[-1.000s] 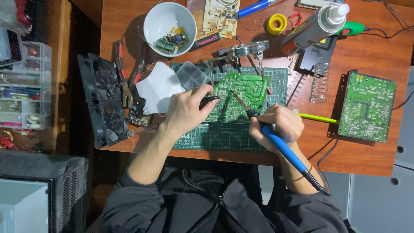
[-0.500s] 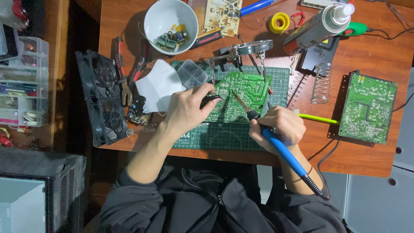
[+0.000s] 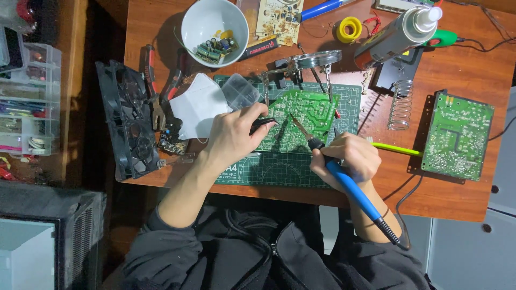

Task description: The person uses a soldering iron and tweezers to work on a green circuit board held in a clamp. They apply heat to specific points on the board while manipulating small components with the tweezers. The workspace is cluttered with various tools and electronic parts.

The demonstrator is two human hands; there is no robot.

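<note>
Little moved, right hand (image 3: pixel 349 158) fingers gripping soldering iron (image 3: pixel 344 177), tip up-left on circuit board (image 3: pixel 301 115), left hand (image 3: pixel 234 134) pinching tweezers (image 3: pixel 263 124)

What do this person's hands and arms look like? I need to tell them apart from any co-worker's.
Both the left hand and right hand are bare, without gloves. Dark grey sleeves are pushed up, leaving the forearms uncovered. A thin dark band circles the right wrist.
</note>
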